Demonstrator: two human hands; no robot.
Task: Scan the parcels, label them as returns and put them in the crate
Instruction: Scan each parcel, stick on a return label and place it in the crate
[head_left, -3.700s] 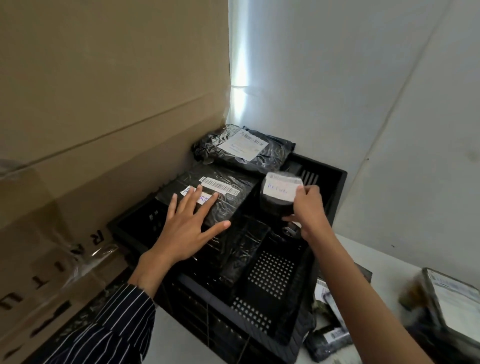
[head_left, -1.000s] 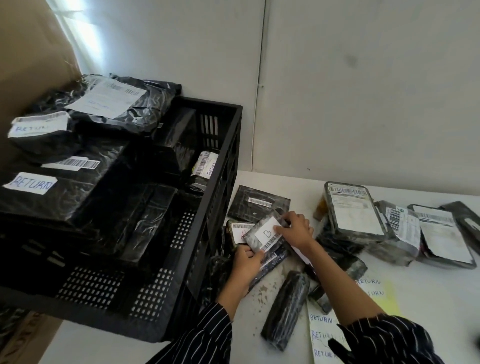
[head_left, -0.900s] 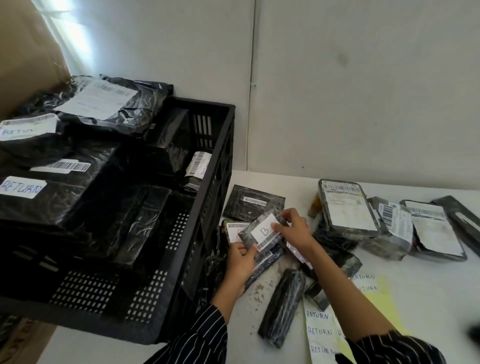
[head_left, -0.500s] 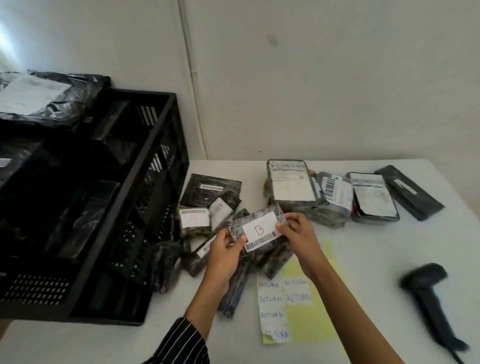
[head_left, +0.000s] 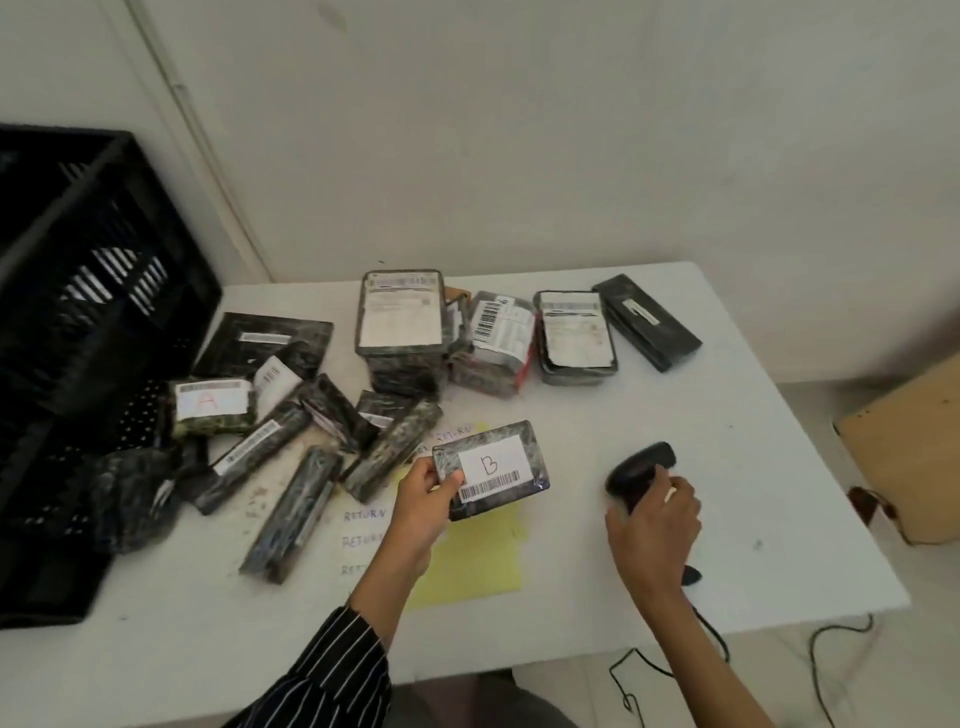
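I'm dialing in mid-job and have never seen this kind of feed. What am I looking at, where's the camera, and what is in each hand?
There is no robot here: a person works with bare hands, and the single picture comes from a camera worn on their head, looking forward and down.

The left hand holds a black wrapped parcel marked B, barcode facing up. The right hand has its grip closed on a black handheld scanner whose cable runs off the table's near edge.

On the white table lie more wrapped parcels, among them one marked A. Under the left hand sits a yellow sheet with handwritten RETURN labels. The black crate stands at the left.
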